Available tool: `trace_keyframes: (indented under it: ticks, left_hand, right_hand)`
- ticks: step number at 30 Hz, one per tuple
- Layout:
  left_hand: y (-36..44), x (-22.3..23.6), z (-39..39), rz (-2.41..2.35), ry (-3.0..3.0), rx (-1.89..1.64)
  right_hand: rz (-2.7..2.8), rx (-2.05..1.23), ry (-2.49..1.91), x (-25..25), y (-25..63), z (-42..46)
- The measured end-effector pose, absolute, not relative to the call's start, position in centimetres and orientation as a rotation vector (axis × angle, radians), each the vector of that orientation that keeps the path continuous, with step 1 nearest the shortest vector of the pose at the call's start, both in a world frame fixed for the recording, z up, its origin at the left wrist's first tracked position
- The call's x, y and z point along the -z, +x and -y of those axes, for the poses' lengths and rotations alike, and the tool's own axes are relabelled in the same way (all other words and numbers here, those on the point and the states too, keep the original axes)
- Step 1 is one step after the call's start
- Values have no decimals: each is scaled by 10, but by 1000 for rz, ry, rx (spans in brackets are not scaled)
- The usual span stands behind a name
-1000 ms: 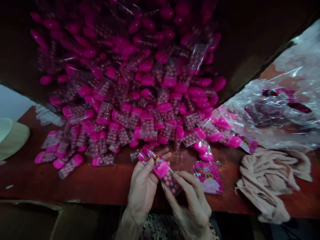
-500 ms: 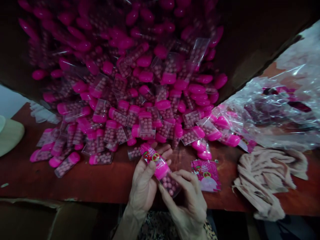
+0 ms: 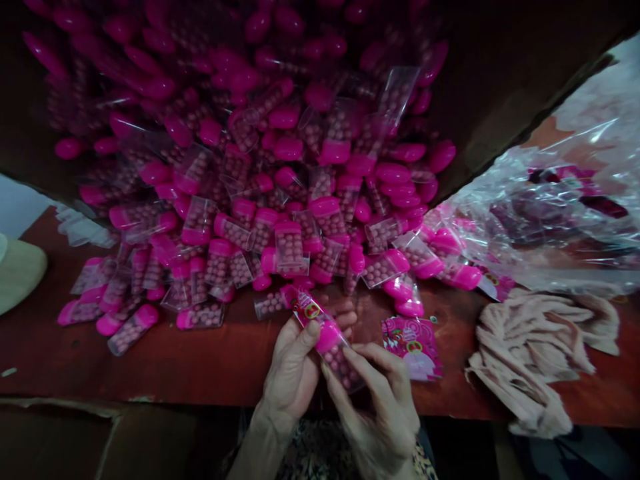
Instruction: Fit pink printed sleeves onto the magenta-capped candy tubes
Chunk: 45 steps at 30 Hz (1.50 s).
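In the head view, the held container (image 3: pixel 343 365) is clear, has a pink cap and is filled with pink balls; it lies aslant between both hands, above the near edge of the red-brown table (image 3: pixel 210 367). A printed pink sleeve (image 3: pixel 306 308) is at its cap end; how far down the sleeve reaches, I cannot tell. The left hand (image 3: pixel 294 370) grips the held container's cap end, thumb pressed on top and the other fingers spread out beneath. The right hand (image 3: pixel 381 400) pinches the opposite, clear end between thumb and fingers. Beyond the held container rises a big pile of similar containers (image 3: pixel 289 245), spilling from a dark box (image 3: pixel 505 80). Just to the right of the held container, a flat printed wrapper (image 3: pixel 413 348) lies on the table; farther right sits a crumpled beige cloth (image 3: pixel 535 360), with crinkled clear plastic (image 3: pixel 565 220) beyond it. Well to the left of the held container, a pale rounded object (image 3: pixel 21 275) stands partly out of view
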<state>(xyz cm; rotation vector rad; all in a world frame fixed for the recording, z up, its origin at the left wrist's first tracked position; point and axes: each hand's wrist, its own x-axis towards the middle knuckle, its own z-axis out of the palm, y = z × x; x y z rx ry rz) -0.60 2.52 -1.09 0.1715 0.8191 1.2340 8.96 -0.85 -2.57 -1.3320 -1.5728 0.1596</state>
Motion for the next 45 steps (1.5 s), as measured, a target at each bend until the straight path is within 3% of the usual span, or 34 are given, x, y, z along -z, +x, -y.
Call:
trace_keyframes:
  ticks: [12,22,35,45]
  left_hand:
    - [-3,6,-22,-874,155,-1138]
    - [-6,8,-18,-852,83,-1151]
    - [-7,11,-15,-793,263,-1203]
    - [-10,11,-18,-836,85,-1192]
  right_hand:
    - [1595,-38,-1346,34,94,13]
    - [1491,-238,-1297,29,92,9]
    - [1621,-78,-1292,31,95,15]
    - [1547,-327,-1258,31,94,11]
